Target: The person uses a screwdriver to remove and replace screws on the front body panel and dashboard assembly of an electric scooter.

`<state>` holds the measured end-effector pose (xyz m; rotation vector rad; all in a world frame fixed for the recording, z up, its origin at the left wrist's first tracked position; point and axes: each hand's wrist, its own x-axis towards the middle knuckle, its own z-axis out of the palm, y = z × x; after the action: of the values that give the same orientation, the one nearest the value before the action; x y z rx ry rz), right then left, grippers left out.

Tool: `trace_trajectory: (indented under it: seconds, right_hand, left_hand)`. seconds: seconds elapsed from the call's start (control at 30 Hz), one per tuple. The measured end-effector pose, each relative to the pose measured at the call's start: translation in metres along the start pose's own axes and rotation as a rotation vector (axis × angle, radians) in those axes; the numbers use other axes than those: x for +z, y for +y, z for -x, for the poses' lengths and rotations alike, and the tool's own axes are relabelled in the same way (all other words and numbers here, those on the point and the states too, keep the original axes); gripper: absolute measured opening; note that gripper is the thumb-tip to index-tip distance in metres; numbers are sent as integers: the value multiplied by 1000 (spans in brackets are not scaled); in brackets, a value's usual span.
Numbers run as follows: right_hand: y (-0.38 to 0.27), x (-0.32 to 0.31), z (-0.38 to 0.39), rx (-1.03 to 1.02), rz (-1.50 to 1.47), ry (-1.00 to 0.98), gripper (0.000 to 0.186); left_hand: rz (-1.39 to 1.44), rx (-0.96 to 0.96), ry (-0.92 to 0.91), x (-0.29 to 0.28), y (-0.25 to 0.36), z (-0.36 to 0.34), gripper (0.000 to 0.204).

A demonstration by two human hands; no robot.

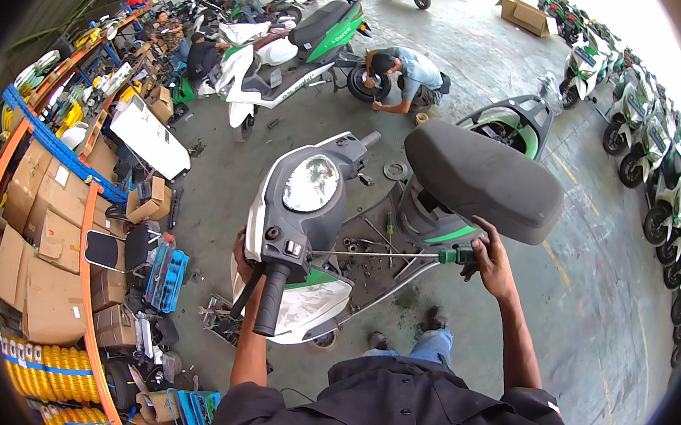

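Observation:
My right hand (492,263) is closed on the green handle of a long screwdriver (375,253). Its thin shaft runs left across the footboard to the scooter's front column, where the tip is hidden behind the handlebar. The scooter (315,242) stands before me, white, grey and green, with its headlight cowl and bar grip nearest. At the cowl's left side is my left hand (242,255), its fingers mostly hidden behind the panel. The dark seat (484,179) is tilted up just above my right hand. Loose screws and tools lie on the footboard (380,277).
Orange shelving (87,262) with cardboard boxes and parts lines the left side, a blue tool tray (167,280) near it. Beyond, a co-worker (410,77) crouches at the wheel of another scooter (290,58). Parked scooters (626,113) stand along the right. A round part (394,170) lies on the floor.

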<state>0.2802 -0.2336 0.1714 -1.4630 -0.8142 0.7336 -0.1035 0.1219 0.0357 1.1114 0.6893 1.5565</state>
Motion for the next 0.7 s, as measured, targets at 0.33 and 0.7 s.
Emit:
trace_trajectory:
  seconds: [0.33,0.7]
  right_hand:
    - [3,-3,-8,-209,72,-41,70]
    - [-9,-8,-4,72,70,-121,70]
  left_hand:
    - [-7,-21,44,3,12,7,51]
    - [-18,-23,52,10,16,6,51]
